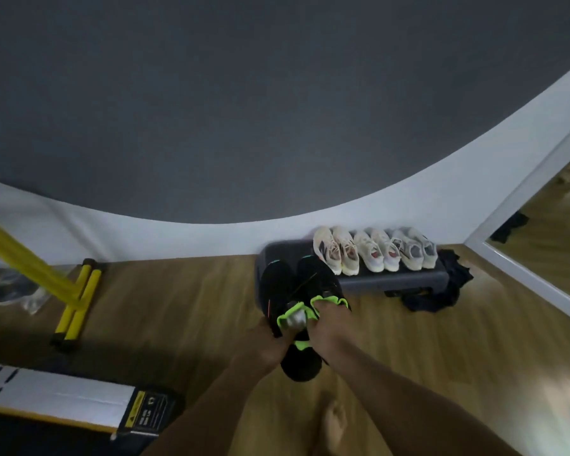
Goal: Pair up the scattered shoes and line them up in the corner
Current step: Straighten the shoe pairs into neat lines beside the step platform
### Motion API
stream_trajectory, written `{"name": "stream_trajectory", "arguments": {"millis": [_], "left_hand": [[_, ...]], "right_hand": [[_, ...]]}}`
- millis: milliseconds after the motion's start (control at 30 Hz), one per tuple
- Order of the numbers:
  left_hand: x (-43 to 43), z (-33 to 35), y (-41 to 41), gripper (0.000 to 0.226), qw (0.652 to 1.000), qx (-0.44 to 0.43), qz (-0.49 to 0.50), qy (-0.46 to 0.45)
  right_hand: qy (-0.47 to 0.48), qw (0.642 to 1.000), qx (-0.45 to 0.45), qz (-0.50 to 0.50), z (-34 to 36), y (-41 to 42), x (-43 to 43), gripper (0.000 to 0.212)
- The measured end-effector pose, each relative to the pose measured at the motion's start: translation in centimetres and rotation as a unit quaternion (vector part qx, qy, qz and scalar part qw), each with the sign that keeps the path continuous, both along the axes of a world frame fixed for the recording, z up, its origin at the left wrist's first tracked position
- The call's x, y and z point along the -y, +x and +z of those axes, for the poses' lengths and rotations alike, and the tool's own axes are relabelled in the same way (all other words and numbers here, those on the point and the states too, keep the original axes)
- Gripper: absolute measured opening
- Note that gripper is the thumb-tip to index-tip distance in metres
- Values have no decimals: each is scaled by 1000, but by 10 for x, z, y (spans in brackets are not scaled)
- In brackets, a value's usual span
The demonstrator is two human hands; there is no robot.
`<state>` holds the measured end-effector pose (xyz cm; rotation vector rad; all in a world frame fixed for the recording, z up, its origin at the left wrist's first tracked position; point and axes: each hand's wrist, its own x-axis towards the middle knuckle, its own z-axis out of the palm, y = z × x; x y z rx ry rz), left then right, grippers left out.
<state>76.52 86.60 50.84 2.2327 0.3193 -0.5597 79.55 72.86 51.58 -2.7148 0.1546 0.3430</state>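
Shoes, four pairs in view, three down and one in hand. Grey wall [277, 93] with a white foot meets the wood floor [178, 307]; a mirror [556, 232] closes the corner on the right. A low grey step [392, 281] sits against the wall in that corner. Pale pairs [375, 250], three of them, stand on it in a row, toes out, flanks touching, and fill the step from its right end to about the middle. The left end is bare, which is likely why the next pair is brought in there. A dark cloth [441, 291] lies bunched on the floor by the step's right end. The black pair [320, 278], with neon green collars, is held off the floor over that bare left end, just beside the nearest pale shoe, toes toward the wall, the two shoes side by side. Carried like this, they can probably go down together as a match. The left grip [269, 340] is wrapped round the heel end of the left shoe, and the right grip [323, 327] is curled into the collar of the right one. Both are closed on the shoes, though motion blur hides the exact finger lay. The toes reach forward of both grips, and a dark heel hangs below and between them.
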Motion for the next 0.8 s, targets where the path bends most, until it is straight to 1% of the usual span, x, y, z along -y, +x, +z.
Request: {"name": "stream_trajectory", "arguments": {"millis": [100,167,300,333,400,467,533,600,700,800], "left_hand": [[4,-18,58,62,1000,-11,5,5],[9,-35,97,64,999,-19,29,10],[23,-72,174,67,994,-89,62,14],[27,-80,192,66,992,-101,71,8],[35,-100,230,60,993,-100,58,16],[42,-131,265,57,994,-94,47,21],[46,-164,294,61,992,-111,52,19],[47,-203,319,60,991,-120,50,8],[48,-258,357,58,990,-139,21,13],[48,-327,395,61,983,-183,10,-31]], "right_hand": [[2,1000,-21,5,-19,59,6,35],[14,999,-30,8,-34,102,10,31],[20,997,-72,11,-67,186,25,20],[17,997,-77,14,-76,204,30,20],[8,996,-86,17,-100,243,39,25],[-4,996,-89,25,-132,282,45,29],[-9,995,-90,33,-167,314,48,26],[2,995,-100,25,-209,340,50,23],[-5,993,-116,23,-270,375,57,30],[-16,993,-113,27,-334,397,60,32]]}}
